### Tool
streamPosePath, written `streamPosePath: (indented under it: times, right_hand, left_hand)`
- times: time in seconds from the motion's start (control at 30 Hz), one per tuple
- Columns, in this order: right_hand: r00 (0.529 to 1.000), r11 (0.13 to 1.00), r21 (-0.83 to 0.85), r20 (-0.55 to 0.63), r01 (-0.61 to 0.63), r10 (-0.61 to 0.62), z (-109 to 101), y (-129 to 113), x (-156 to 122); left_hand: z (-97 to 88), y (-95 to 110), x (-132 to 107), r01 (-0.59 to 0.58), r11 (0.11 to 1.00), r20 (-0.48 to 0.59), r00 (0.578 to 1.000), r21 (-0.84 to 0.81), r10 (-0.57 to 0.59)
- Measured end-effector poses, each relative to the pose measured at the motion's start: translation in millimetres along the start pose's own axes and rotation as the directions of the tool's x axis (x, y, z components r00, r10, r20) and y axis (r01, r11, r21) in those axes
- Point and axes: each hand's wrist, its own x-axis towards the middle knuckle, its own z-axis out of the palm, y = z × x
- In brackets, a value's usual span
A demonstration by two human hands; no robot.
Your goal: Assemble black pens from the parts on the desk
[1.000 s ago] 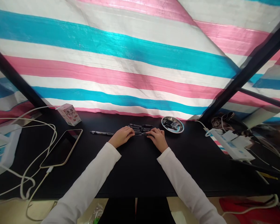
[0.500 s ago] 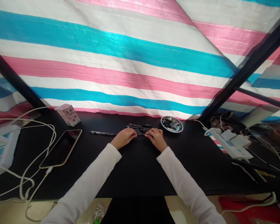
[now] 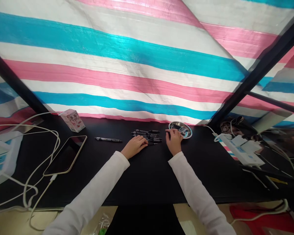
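On the black desk point(image 3: 147, 182) several dark pens point(image 3: 154, 135) lie side by side in a row. My left hand point(image 3: 135, 145) is at the near left end of the row, its fingers together over a slim dark pen whose thin end sticks out to the right. My right hand point(image 3: 174, 143) is raised at the near left rim of a round metal bowl point(image 3: 191, 134), fingers apart and covering part of it. Several dark pen pieces point(image 3: 177, 127) lie in the bowl. One single pen point(image 3: 108, 139) lies apart, left of my left hand.
On the left are a phone point(image 3: 66, 155) with a white cable, a small pink-and-white box point(image 3: 73, 120) and a white power strip point(image 3: 3, 153). Another power strip point(image 3: 242, 153) with plugs stands on the right. A striped sheet point(image 3: 137, 65) hangs behind the desk.
My right hand has parted from my left and moved right to the bowl. The left hand has shifted slightly right and nearer, and more of the pen row shows.
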Motion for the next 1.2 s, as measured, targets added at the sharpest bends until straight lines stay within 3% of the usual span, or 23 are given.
streamPosePath:
  times: [0.07,0.2,0.3,0.47,0.6,0.77,0.97,1.07,1.2]
  right_hand:
    - [0.984,0.982,0.133,0.101,0.133,-0.147,0,-15,-6]
    - [0.89,0.908,0.301,0.262,0.292,-0.373,1,-36,-17]
    - [0.846,0.887,0.329,0.319,0.323,-0.427,2,-41,-21]
    - [0.835,0.902,0.299,0.366,0.312,-0.411,4,-39,-22]
    - [0.833,0.903,0.294,0.373,0.313,-0.409,5,-39,-22]
    - [0.841,0.904,0.305,0.363,0.3,-0.401,3,-40,-22]
    - [0.855,0.903,0.342,0.353,0.261,-0.38,2,-41,-21]
    - [0.862,0.896,0.375,0.345,0.237,-0.372,-2,-43,-19]
    - [0.866,0.872,0.446,0.336,0.2,-0.37,-11,-48,-18]
  left_hand:
    - [1.5,0,0,0.012,1.0,-0.005,1.0,0.021,-0.012]
    - [3.1,-1,0,0.046,0.995,-0.046,0.998,0.085,-0.042]
    - [0.5,-2,0,0.088,0.989,-0.08,0.994,0.115,-0.079]
    - [-13.3,-8,-6,0.227,0.951,-0.169,0.967,0.212,-0.193]
    - [-31.2,-22,-30,0.436,0.838,-0.261,0.894,0.328,-0.363]
    - [-49.7,-45,-77,0.652,0.627,-0.324,0.758,0.427,-0.566]
    - [-54.1,-46,-105,0.585,0.723,-0.222,0.81,0.367,-0.543]
    - [-54.5,-27,-99,0.532,0.812,-0.167,0.846,0.24,-0.505]
    - [-47.5,14,-77,0.398,0.917,-0.135,0.907,-0.032,-0.398]
